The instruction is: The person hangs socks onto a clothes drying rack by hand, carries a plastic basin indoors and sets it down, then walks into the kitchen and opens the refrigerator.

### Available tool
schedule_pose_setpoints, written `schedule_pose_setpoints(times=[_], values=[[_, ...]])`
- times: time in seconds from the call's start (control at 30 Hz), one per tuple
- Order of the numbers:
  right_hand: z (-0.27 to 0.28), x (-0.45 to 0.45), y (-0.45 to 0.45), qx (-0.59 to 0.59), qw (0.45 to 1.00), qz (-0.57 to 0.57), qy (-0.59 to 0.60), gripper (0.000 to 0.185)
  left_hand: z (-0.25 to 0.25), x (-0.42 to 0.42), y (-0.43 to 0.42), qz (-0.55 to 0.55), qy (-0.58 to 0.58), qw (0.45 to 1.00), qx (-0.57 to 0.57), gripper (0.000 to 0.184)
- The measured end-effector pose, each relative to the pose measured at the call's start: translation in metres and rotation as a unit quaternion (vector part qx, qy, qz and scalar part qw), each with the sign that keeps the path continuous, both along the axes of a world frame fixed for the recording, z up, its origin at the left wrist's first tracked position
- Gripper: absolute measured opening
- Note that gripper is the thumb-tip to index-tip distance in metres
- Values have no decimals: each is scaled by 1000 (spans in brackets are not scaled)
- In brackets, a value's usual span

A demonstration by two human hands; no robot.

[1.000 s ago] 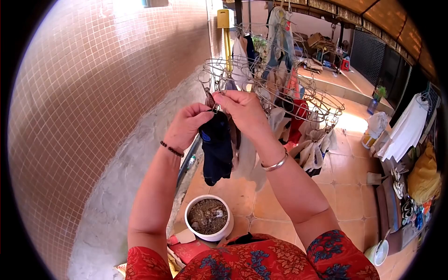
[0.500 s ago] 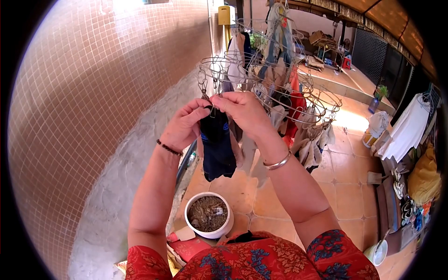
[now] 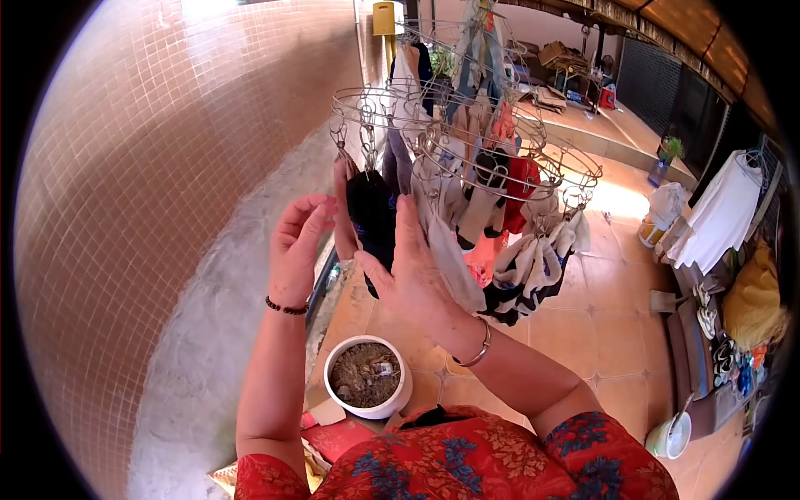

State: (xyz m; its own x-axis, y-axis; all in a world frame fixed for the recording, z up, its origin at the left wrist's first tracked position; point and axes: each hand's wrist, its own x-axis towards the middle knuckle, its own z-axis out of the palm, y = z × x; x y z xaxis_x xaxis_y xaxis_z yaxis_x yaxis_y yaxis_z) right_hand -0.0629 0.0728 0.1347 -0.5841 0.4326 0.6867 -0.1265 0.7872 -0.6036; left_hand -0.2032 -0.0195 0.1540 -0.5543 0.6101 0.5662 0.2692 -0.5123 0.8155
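Note:
A black and dark blue sock hangs by a metal clip from the round wire drying rack. My right hand is open in front of the sock, its thumb apart from the fingers, and covers the lower part. To the left, my left hand is loosely bent and open, with nothing visible in it, close to a pinkish sock. Beside my right hand hangs a long pale grey sock. Several white and black socks hang further right on the rack.
A tiled wall runs along the left. Below my arms a white pot of soil stands on the floor. White clothing hangs at the right, above shoes and a yellow bag. A bucket stands lower right.
Both hands have let go of the clip at the top of the dark sock. My left hand has moved left and down; my right hand has dropped in front of the sock.

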Motion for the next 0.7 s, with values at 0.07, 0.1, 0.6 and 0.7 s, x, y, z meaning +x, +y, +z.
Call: schedule_pose_setpoints(times=[0.07,0.1,0.6,0.7], values=[[-9,12,-9,40,999,30,13,80,-12,6,-8,17,-20,999,-28,22],[-12,19,-12,37,999,28,13,80,-18,9,-11,26,-29,998,-42,21],[-149,91,6,4,947,210,-243,32,-212,45,-81,36,-184,933,-308,13],[-190,103,21,-4,918,215,-334,26,-254,65,-109,56,-195,899,-389,13]])
